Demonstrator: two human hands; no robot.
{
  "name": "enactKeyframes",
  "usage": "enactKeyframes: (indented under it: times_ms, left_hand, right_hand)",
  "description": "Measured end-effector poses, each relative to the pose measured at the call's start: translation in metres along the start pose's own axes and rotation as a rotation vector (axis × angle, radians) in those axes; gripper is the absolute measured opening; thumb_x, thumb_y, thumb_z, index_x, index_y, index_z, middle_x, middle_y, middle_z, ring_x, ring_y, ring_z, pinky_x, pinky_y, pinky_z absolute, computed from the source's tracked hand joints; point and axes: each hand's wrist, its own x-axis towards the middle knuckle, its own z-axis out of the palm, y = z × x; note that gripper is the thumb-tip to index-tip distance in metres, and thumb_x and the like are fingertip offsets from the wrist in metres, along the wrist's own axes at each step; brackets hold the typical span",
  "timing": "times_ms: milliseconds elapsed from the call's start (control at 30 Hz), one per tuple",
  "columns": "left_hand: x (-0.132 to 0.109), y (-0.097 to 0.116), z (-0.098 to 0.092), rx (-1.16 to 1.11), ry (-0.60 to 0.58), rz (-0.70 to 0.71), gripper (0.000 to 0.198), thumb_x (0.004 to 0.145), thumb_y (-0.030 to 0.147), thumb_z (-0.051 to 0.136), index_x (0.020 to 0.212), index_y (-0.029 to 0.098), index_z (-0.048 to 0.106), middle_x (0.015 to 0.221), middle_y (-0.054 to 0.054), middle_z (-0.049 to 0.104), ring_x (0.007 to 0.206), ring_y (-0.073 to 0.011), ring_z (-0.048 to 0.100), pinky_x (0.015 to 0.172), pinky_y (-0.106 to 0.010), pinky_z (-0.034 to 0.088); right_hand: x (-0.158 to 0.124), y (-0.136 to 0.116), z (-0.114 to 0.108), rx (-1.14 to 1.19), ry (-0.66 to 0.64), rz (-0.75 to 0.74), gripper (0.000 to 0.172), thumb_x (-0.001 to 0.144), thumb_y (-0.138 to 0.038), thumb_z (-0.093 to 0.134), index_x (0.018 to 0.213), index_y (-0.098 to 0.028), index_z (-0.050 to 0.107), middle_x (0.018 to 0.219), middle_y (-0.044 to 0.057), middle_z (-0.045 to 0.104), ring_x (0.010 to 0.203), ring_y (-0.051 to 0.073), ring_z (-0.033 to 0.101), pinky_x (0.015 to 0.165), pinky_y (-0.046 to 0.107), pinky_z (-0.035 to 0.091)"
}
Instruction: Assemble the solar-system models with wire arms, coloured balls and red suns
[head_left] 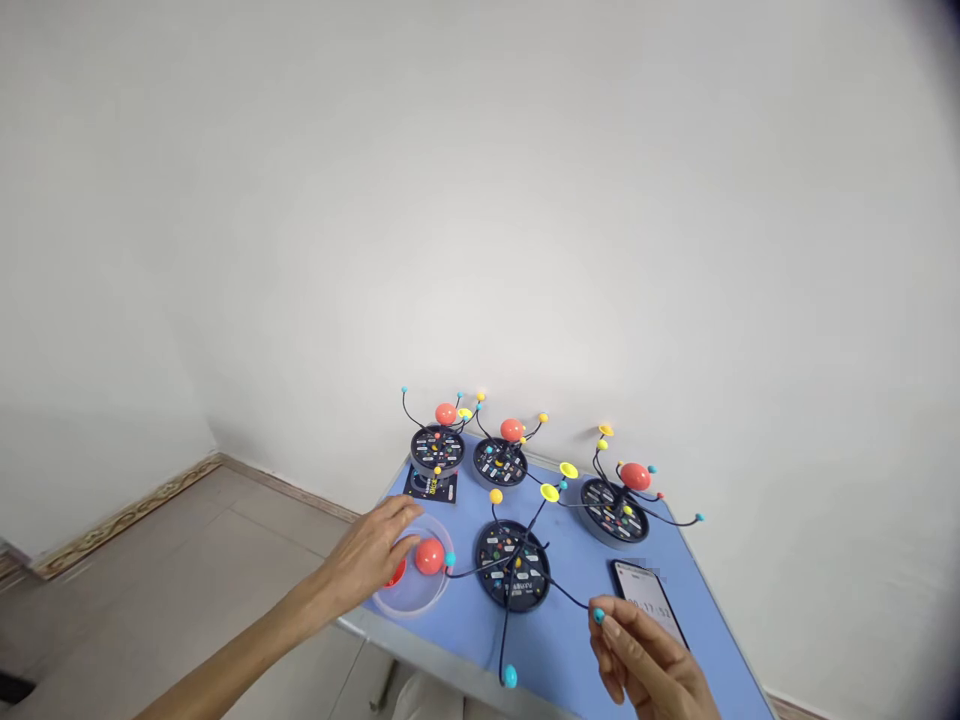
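The right hand (649, 665) has its fingers (611, 630) pressed together, pinching a cyan bead (598, 617) at the tip of a thin black wire. The wire runs back to the round black base (512, 566) at the front of the blue bench (570, 640). The left hand (367, 552) is spread open over a clear plastic dish (415, 600), with its fingers (397, 515) just beside an orange-red ball (430, 556) lying in the dish. Whether they touch the ball is hard to tell. A second red piece (395, 572) lies in the dish, partly hidden by the hand.

Three further bases stand behind: left (437, 450), middle (499, 462) and right (613, 510). Each already carries a raised red ball and upswept wires tipped with beads. The front base has no ball on it, and its wires are still splayed, with one cyan bead (510, 677) at the bench edge. A smartphone (651, 600) lies near the right hand, and a black printed card (431, 486) lies by the left rear base.
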Motion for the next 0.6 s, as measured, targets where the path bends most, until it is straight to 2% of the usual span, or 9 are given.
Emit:
enactKeyframes:
  times_ms: [33,100,233,333,433,500,567,600]
  left_hand:
    - [-0.005,0.01,-0.002,-0.02,0.06,-0.01,0.026,0.094,0.026,0.048,0.11,0.023,0.068,0.114,-0.006,0.069,0.103,-0.0221,0.066,0.092,-0.035,0.052]
    - [-0.018,0.031,0.001,-0.101,0.106,-0.007,0.027,0.098,0.03,0.045,0.099,0.024,0.071,0.099,-0.003,0.072,0.09,-0.0194,0.067,0.083,-0.03,0.053]
    - [-0.036,0.068,0.031,-0.255,0.037,0.036,0.029,0.099,0.027,0.044,0.094,0.022,0.072,0.088,-0.002,0.073,0.082,-0.0164,0.066,0.077,-0.026,0.05]
    - [-0.036,0.084,0.051,-0.298,0.028,0.008,0.03,0.098,0.026,0.044,0.09,0.02,0.072,0.079,-0.003,0.07,0.073,-0.0159,0.062,0.068,-0.025,0.046]
    - [-0.028,0.104,0.054,-0.416,0.083,-0.041,0.031,0.096,0.027,0.044,0.085,0.019,0.072,0.078,-0.004,0.069,0.069,-0.0157,0.06,0.061,-0.024,0.044]
    - [-0.026,0.122,0.055,-0.53,0.127,-0.069,0.031,0.095,0.029,0.044,0.089,0.019,0.072,0.082,-0.005,0.069,0.071,-0.016,0.061,0.06,-0.023,0.045]
    - [-0.029,0.14,0.068,-0.633,0.15,-0.065,0.031,0.095,0.031,0.044,0.097,0.019,0.072,0.089,-0.007,0.07,0.075,-0.0168,0.063,0.064,-0.024,0.047]
    - [-0.033,0.148,0.081,-0.662,0.143,-0.038,0.032,0.096,0.031,0.043,0.098,0.019,0.073,0.089,-0.007,0.071,0.076,-0.0168,0.063,0.067,-0.025,0.048]
  right_hand:
    - [0.003,-0.003,-0.005,-0.026,-0.021,-0.015,0.044,0.059,-0.053,0.087,0.083,-0.018,0.077,0.059,0.002,0.061,0.055,0.013,0.047,0.048,0.024,0.038]
    - [0.01,-0.008,-0.011,-0.079,-0.038,-0.066,0.041,0.064,-0.052,0.085,0.086,-0.019,0.075,0.059,0.0,0.06,0.055,0.012,0.047,0.05,0.024,0.038]
    - [0.03,-0.017,-0.01,-0.203,-0.108,-0.133,0.04,0.066,-0.052,0.082,0.086,-0.018,0.073,0.059,-0.002,0.059,0.054,0.012,0.045,0.054,0.027,0.037]
    - [0.046,-0.021,-0.003,-0.274,-0.176,-0.153,0.038,0.066,-0.05,0.08,0.083,-0.017,0.072,0.058,-0.002,0.059,0.054,0.013,0.047,0.056,0.028,0.038]
    - [0.059,-0.024,0.001,-0.302,-0.215,-0.144,0.038,0.061,-0.048,0.081,0.078,-0.016,0.071,0.056,-0.002,0.059,0.051,0.013,0.048,0.053,0.028,0.036]
    - [0.065,-0.027,0.001,-0.311,-0.226,-0.139,0.038,0.059,-0.047,0.081,0.077,-0.015,0.07,0.056,-0.001,0.061,0.05,0.013,0.049,0.052,0.028,0.036]
    - [0.071,-0.029,0.001,-0.319,-0.234,-0.141,0.037,0.058,-0.046,0.081,0.077,-0.015,0.071,0.056,-0.001,0.061,0.05,0.013,0.049,0.053,0.028,0.037]
    - [0.074,-0.03,0.001,-0.324,-0.237,-0.142,0.037,0.057,-0.045,0.081,0.076,-0.015,0.071,0.056,-0.001,0.061,0.05,0.013,0.049,0.053,0.028,0.038]
